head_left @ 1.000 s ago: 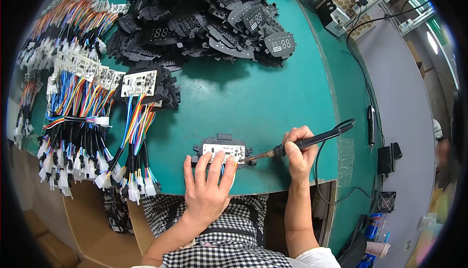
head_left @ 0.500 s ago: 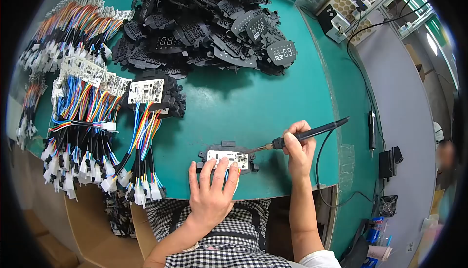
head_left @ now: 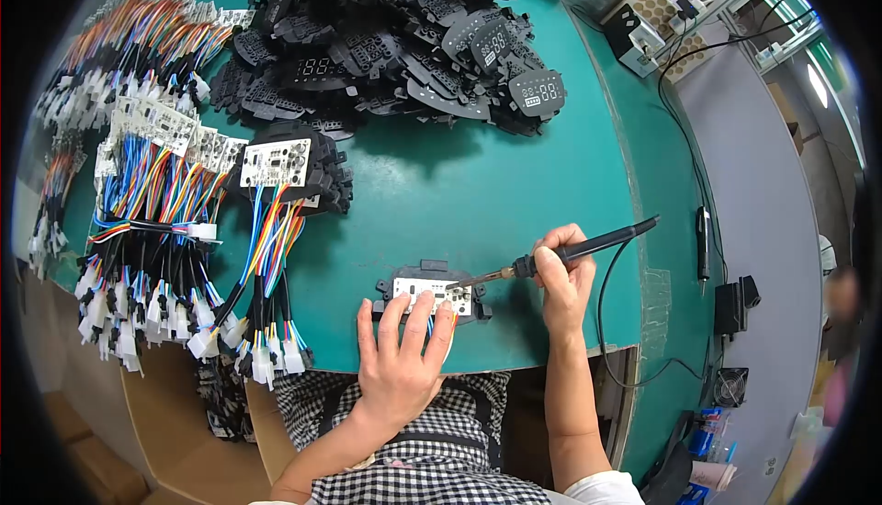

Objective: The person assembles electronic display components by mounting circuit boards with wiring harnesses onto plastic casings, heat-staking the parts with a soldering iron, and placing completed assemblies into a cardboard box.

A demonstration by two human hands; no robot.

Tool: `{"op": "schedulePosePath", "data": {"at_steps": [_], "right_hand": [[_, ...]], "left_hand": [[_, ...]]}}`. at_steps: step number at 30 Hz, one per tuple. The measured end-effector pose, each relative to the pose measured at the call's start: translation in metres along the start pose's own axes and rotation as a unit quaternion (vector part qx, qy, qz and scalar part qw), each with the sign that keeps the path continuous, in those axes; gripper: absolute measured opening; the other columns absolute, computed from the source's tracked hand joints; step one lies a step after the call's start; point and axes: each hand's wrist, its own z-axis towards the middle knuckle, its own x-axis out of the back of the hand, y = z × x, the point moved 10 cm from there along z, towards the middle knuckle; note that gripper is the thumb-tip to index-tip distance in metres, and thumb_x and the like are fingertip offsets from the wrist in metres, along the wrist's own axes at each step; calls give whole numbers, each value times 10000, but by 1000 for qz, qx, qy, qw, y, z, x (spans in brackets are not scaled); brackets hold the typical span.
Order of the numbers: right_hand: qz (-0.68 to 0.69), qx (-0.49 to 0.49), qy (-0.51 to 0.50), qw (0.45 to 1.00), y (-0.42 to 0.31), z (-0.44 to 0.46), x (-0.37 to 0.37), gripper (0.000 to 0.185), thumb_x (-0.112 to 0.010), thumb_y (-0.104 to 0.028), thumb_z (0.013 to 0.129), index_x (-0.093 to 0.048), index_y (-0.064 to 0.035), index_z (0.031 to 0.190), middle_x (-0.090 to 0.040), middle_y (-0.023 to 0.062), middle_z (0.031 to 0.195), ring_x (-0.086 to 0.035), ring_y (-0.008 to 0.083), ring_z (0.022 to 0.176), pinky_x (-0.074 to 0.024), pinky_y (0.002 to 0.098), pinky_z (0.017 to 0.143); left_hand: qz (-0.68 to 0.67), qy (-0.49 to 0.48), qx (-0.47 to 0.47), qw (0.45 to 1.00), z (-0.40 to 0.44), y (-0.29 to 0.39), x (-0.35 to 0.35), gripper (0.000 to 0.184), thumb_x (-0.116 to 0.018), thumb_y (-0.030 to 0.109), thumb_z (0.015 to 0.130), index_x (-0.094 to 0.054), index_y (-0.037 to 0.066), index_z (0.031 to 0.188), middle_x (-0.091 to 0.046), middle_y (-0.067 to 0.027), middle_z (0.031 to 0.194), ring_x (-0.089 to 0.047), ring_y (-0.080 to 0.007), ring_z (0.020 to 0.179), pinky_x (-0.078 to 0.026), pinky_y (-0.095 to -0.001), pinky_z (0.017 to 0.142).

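A white circuit board [head_left: 424, 290] lies on a black plastic housing [head_left: 434, 266] near the table's front edge. My left hand [head_left: 401, 363] is open, its stretched fingers pressing on the board's lower edge. Coloured wires [head_left: 451, 330] come out from under those fingers. A soldering iron [head_left: 588, 246] is held in my right hand [head_left: 565, 280], its fingers closed round the handle. The iron's tip points left and meets the right part of the board; whether it touches a joint is too small to tell.
Black display housings [head_left: 386, 55] are heaped at the back. Wired circuit boards [head_left: 156, 128] lie in bundles on the left, beside a stack of housings with boards [head_left: 276, 163]. The iron's cable [head_left: 599, 321] loops on the right. A black pen-like tool [head_left: 703, 243] and a small fan [head_left: 731, 385] are farther right.
The iron's tip and the hands stay almost in place at the board. The whole view has shifted very slightly.
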Motion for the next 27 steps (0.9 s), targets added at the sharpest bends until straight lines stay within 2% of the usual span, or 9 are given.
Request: {"op": "schedulePosePath", "data": {"at_steps": [11, 27], "right_hand": [[1, 14, -8, 1000, -4, 0, -2, 131, -591, -91, 791, -472, -45, 822, -447, -43, 682, -374, 14, 572, -295, 170, 499], [17, 32, -14, 999, -7, -1, -5, 131, -592, -71, 792, -467, -43, 820, -456, -42, 662, -379, 10, 540, -295, 168, 474]], "left_hand": [[-11, -4, 1, 1000, 0, 0, 0, 587, -754, 210, 567, -576, 87, 1113, -516, -103, 1153, -473, -311, 1067, -331, -583, 937], [-12, -8, 2, 1000, 1, 0, 1, 567, -750, 221, 581, -581, 87, 1106, -502, -100, 1167, -467, -311, 1074, -334, -583, 936]]}}
